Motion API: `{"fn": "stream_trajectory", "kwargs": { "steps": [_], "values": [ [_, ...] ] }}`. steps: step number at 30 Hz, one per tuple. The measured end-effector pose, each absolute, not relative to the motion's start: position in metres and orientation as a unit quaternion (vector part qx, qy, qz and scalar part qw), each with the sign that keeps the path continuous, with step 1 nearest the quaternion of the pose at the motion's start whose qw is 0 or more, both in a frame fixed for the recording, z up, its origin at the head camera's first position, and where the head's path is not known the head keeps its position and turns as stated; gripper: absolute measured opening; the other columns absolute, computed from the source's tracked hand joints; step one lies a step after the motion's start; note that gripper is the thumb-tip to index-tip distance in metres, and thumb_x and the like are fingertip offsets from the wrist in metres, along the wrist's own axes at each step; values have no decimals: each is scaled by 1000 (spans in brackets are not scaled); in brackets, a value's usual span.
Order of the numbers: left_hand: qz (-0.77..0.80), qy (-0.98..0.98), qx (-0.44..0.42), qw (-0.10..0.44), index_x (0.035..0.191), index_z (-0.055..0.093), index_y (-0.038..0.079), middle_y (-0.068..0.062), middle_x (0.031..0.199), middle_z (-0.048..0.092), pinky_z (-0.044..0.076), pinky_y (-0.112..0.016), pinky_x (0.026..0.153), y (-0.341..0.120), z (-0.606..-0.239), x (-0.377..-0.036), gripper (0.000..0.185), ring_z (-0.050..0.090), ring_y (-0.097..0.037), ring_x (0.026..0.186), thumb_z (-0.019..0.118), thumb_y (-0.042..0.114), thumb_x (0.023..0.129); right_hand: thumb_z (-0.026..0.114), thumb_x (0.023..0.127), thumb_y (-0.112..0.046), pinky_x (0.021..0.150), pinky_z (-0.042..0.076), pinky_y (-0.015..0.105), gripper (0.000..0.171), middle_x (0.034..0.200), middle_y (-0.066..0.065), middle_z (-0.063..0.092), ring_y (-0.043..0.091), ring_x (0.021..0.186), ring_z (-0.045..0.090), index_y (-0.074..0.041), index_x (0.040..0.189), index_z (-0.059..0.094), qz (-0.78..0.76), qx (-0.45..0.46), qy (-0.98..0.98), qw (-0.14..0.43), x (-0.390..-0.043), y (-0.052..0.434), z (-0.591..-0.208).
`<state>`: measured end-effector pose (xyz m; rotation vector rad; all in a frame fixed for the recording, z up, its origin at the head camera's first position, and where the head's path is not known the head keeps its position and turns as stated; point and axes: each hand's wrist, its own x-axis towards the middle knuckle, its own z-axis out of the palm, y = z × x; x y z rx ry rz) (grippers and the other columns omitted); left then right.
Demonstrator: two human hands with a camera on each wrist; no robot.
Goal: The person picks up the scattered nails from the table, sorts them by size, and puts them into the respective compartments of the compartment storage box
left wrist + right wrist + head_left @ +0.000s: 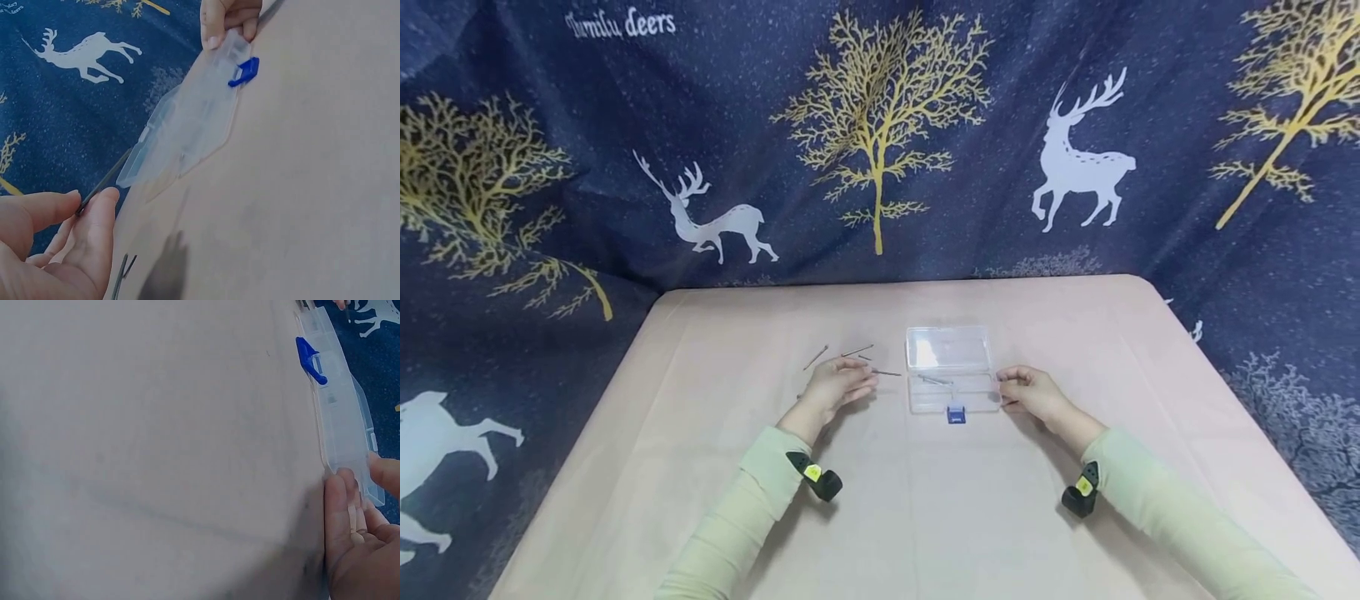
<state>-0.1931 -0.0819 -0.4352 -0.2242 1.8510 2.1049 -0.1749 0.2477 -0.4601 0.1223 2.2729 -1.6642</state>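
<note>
In the head view my left hand (838, 385) pinches a thin dark metal rod (887, 373) between thumb and fingers. The rod points right, toward a clear plastic box (917, 400) whose lid (958, 348) is folded back. Its exact kind is too small to tell; the left wrist view shows the rod (103, 182) slender and straight. My right hand (1033, 393) holds the box's right end, with the thumb at the upper edge and fingers along the side. A blue latch (956, 415) hangs at the box's front. Inside lies a thin metal piece (935, 380).
Beyond the left hand several thin metal rods lie on the table, one slanted (816, 357) and another (857, 351) nearer the box. A pale pink cloth (925, 517) covers the table. Dark blue fabric (700, 108) with deer and trees hangs behind and at the sides.
</note>
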Motion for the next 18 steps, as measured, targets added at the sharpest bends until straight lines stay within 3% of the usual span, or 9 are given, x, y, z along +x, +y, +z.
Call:
{"fn": "stream_trajectory", "kwargs": {
  "steps": [10, 18],
  "values": [
    [753, 617, -106, 203, 121, 49, -10, -22, 109, 64, 55, -28, 85, -63, -440, -197, 32, 66, -29, 103, 56, 0, 92, 54, 93, -6, 71, 57, 22, 42, 84, -3, 62, 6, 71, 59, 17, 125, 41, -598, 42, 784, 163, -173, 249, -464],
    [765, 600, -97, 213, 125, 47, -12, -29, 119, 58, 55, -29, 85, -45, -435, -201, 36, 60, -36, 112, 55, -2, 91, 54, 93, -6, 71, 57, 22, 41, 83, -2, 61, 6, 71, 59, 16, 126, 42, -589, 43, 790, 165, -178, 246, -462]
  ]
}}
